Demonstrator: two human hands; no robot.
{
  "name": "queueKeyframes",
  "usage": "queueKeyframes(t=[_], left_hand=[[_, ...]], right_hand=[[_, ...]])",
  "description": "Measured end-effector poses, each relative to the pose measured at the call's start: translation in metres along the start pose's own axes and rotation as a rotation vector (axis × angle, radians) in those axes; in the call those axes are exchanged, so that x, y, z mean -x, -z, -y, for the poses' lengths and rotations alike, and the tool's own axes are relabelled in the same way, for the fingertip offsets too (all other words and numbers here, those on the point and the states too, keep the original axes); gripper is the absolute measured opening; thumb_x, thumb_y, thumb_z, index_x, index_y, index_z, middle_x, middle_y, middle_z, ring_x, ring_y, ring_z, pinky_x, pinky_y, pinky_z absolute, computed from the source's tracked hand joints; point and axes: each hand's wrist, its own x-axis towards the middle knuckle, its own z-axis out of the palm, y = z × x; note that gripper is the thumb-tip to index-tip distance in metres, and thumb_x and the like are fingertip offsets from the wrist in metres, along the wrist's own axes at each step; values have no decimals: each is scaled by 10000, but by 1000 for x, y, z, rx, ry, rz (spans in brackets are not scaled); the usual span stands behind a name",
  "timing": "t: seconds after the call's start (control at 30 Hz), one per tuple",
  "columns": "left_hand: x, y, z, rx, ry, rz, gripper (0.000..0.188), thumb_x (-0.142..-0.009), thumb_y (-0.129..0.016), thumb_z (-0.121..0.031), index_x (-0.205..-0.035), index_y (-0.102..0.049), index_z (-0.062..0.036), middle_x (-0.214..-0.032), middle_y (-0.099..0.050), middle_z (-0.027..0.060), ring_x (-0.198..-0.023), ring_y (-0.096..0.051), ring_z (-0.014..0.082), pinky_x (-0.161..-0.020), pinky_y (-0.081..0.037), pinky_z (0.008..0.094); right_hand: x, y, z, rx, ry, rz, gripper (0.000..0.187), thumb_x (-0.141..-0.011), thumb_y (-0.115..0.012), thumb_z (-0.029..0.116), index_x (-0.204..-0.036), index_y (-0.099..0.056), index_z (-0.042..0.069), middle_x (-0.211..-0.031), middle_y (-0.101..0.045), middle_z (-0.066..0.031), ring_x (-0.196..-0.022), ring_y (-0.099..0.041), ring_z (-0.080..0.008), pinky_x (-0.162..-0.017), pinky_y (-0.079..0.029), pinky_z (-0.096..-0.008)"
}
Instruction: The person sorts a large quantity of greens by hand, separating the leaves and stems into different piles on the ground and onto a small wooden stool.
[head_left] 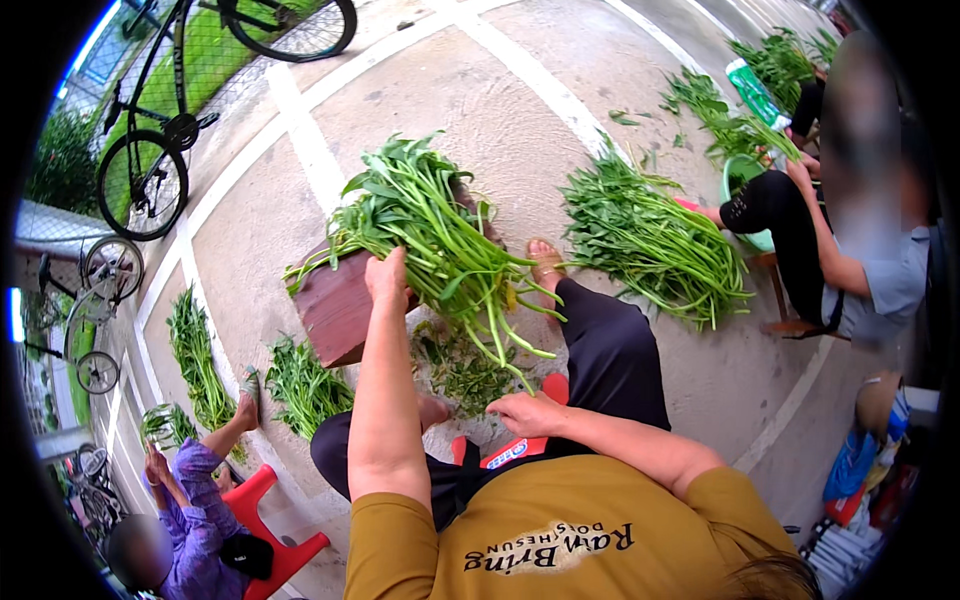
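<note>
A large bunch of water spinach (430, 220) lies over a dark red-brown wooden stool or block (335, 315), its leaves up and left and its long pale stems trailing toward me. My left hand (388, 277) is closed on the bunch at its near left side; the leaves partly hide the fingers. Lower down, near my lap, my right hand (528, 413) has its fingers curled together close to the tip of one drooping stem. Whether anything is pinched in it is too small to make out. Loose trimmings (465, 370) cover the ground between my feet.
To the right lies another water spinach pile (655, 240), before a seated person (850, 240) handling greens over a green basin (745, 180). Smaller bunches (305, 385) lie at left, near a person in purple (200, 520) beside a red stool (275, 530). Bicycles (145, 185) stand far left.
</note>
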Motion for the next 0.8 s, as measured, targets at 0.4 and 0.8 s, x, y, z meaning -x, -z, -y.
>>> queueKeyframes(t=[0.4, 0.8], left_hand=[[-1, -5, -11, -434, -149, -140, 464, -629, -721, -290, -959, -650, 28, -980, -664, 193, -914, -632, 345, -828, -482, 394], [4, 34, -4, 347, 165, 303, 140, -726, -525, -57, -841, -550, 19, -750, -567, 119, -630, -601, 280, -591, -549, 454]], right_hand=[[-4, -17, -14, 152, 119, -104, 216, -796, -481, 114, -985, -579, 74, -873, -601, -171, -829, -601, -390, -675, -474, -497], [-5, -17, -12, 211, 171, -76, 232, -812, -484, 132, -1010, -584, 63, -872, -612, -166, -800, -617, -387, -655, -494, -498]])
